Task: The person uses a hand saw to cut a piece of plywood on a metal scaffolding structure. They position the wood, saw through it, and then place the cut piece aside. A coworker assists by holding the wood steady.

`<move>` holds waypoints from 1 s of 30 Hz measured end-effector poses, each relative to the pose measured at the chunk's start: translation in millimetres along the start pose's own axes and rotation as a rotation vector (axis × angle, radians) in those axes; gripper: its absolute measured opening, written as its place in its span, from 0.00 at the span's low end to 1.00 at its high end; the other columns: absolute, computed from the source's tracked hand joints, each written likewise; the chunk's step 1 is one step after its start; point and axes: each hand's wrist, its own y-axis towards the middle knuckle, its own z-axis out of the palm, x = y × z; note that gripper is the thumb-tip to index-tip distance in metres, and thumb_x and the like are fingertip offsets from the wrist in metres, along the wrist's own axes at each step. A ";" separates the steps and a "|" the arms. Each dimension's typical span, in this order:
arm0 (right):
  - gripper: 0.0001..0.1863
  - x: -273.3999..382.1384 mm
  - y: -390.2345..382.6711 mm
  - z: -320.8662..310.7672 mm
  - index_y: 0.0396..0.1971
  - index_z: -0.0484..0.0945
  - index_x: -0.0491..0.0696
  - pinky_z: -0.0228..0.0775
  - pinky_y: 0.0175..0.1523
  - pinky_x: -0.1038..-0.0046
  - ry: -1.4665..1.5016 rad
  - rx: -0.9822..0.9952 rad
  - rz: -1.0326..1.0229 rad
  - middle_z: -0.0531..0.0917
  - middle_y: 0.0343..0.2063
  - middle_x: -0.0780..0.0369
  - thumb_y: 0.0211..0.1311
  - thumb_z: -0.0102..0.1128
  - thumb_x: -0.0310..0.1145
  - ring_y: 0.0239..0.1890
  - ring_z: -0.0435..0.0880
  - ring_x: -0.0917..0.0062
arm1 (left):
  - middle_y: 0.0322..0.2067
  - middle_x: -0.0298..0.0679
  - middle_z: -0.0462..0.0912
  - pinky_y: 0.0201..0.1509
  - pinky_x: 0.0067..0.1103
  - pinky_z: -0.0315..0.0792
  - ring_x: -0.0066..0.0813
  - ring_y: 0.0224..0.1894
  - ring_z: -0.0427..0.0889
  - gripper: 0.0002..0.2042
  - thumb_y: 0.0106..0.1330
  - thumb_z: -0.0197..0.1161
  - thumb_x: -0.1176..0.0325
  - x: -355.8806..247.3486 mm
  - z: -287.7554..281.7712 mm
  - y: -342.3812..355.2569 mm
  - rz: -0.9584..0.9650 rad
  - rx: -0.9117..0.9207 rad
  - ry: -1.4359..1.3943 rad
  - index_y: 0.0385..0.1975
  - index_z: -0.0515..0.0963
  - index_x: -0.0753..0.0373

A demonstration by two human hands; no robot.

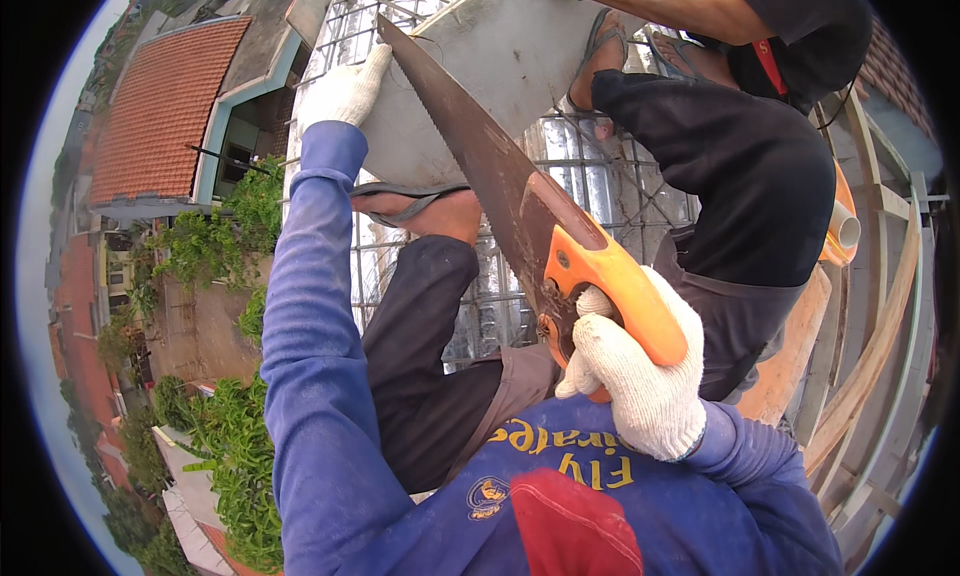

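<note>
Bright outdoor daylight, diffuse; pale sky (48, 206) at far left looked hazy. Shadows fell soft. Silvery sheeting (565, 154) beyond knees threw glare in patches; white glove on left hand (345, 88) nearly washed out. Dark trousers (745, 191) lost detail in black folds. Saw (470, 141) stayed crisp, without evident motion blur; far-left trees (130, 516) went soft. Fisheye bent long board (872, 361) at right; black vignette ringed view.

White knit gloves (655, 386) cover both hands (343, 91) | blue long-sleeved top (690, 536) carries yellow lettering (612, 473) and a round yellow emblem (488, 498) | red stitched cloth (570, 536) shows at chest | dark trousers (740, 166), dark-strapped sandals (408, 210)
</note>
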 end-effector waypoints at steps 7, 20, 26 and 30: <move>0.13 -2.1 25.9 16.2 0.51 0.80 0.39 0.81 0.32 0.77 -0.026 -0.040 0.007 0.85 0.29 0.62 0.73 0.67 0.28 0.23 0.85 0.81 | 0.61 0.57 0.86 0.73 0.42 0.70 0.58 0.67 0.82 0.46 0.71 0.40 0.21 -5.4 -4.0 -4.7 -0.074 0.008 0.024 0.62 0.87 0.55; 0.18 -3.7 7.8 4.3 0.57 0.80 0.36 0.78 0.29 0.75 -0.157 -0.105 -0.061 0.85 0.26 0.63 0.72 0.64 0.28 0.20 0.84 0.80 | 0.58 0.53 0.89 0.71 0.42 0.73 0.54 0.63 0.85 0.45 0.70 0.43 0.20 -4.6 -6.1 -5.7 -0.084 0.000 0.015 0.60 0.88 0.53; 0.14 -4.9 110.1 23.6 0.56 0.81 0.41 0.79 0.34 0.75 -0.708 0.071 -0.704 0.85 0.28 0.63 0.74 0.64 0.28 0.23 0.84 0.80 | 0.59 0.52 0.89 0.71 0.43 0.73 0.55 0.64 0.85 0.44 0.70 0.43 0.21 -25.3 -8.7 -14.9 -0.133 -0.002 0.007 0.60 0.88 0.53; 0.18 -6.8 24.7 13.0 0.59 0.79 0.36 0.79 0.30 0.75 -0.209 -0.074 -0.098 0.85 0.30 0.61 0.73 0.62 0.28 0.20 0.83 0.81 | 0.59 0.52 0.89 0.71 0.42 0.73 0.54 0.65 0.85 0.44 0.70 0.43 0.20 1.7 -3.1 -6.6 -0.095 -0.026 0.037 0.60 0.89 0.53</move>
